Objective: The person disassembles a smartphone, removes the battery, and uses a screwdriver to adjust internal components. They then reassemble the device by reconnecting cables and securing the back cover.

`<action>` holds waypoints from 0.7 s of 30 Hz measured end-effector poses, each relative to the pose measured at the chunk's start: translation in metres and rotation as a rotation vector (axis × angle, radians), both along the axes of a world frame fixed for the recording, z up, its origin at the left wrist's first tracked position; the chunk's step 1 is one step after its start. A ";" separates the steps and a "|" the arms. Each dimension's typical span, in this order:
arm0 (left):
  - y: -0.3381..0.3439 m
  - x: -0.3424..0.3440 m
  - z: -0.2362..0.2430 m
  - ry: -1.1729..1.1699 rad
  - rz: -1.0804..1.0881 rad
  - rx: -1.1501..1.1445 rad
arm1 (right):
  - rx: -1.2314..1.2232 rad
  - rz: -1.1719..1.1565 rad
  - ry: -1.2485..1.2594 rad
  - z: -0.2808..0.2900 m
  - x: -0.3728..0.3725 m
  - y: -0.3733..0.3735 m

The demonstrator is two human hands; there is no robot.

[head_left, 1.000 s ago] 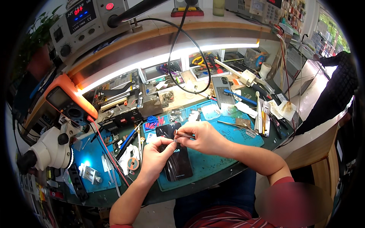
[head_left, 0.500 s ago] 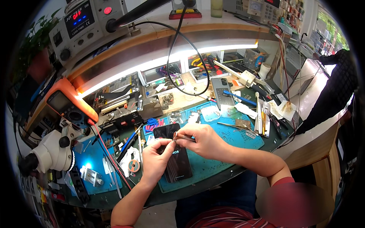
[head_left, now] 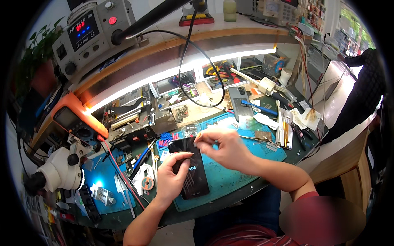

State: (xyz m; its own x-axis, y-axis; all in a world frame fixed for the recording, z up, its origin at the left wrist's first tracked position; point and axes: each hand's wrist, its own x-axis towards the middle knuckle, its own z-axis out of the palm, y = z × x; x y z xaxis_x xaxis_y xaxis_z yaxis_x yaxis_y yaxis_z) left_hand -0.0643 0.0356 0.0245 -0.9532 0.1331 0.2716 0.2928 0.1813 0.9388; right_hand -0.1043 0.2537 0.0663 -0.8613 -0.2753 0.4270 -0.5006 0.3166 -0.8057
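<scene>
A black smartphone [head_left: 195,180] lies on the blue work mat [head_left: 250,158] in front of me, its lit screen showing light lettering. My left hand [head_left: 173,174] hovers over the phone's left edge, thumb and forefinger apart with nothing visible between them. Above the phone's upper right corner is my right hand [head_left: 223,147]. Its fingers are curled with the tips pinched, and whatever they grip is too small and blurred to make out. A spool of solder wire [head_left: 147,183] and white tissue [head_left: 143,172] lie left of the phone.
At left stand an orange multimeter [head_left: 78,119], a white microscope [head_left: 61,170] and a small metal clamp [head_left: 101,194]. Another phone [head_left: 241,102], a blue brush [head_left: 260,107] and a hot-air handle [head_left: 266,86] lie toward the back. A cable [head_left: 180,69] loops down from above. Someone in dark clothes [head_left: 363,90] stands at right.
My hands, together over the phone before, have parted. The right one has moved slightly up and right, and the slim metal tool in it no longer shows clearly. My left fingers have spread.
</scene>
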 end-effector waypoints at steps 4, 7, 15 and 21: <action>-0.002 0.002 -0.004 0.232 -0.044 0.052 | -0.056 -0.126 0.303 0.013 -0.010 0.015; 0.002 0.019 0.019 0.104 -0.130 0.163 | -0.034 -0.059 0.315 0.025 -0.005 0.023; -0.005 0.027 0.021 0.205 -0.082 -0.076 | 0.050 0.175 0.439 0.056 0.013 0.013; -0.004 0.025 0.020 0.272 -0.113 -0.107 | 0.224 0.167 0.566 0.058 0.013 0.009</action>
State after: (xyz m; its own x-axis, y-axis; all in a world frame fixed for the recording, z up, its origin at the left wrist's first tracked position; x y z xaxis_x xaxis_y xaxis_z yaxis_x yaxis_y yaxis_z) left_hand -0.0392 0.0317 0.0445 -0.8251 0.2758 0.4931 0.5543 0.2265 0.8009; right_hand -0.0916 0.2622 0.1241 -0.4565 -0.5223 0.7203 -0.8872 0.3280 -0.3245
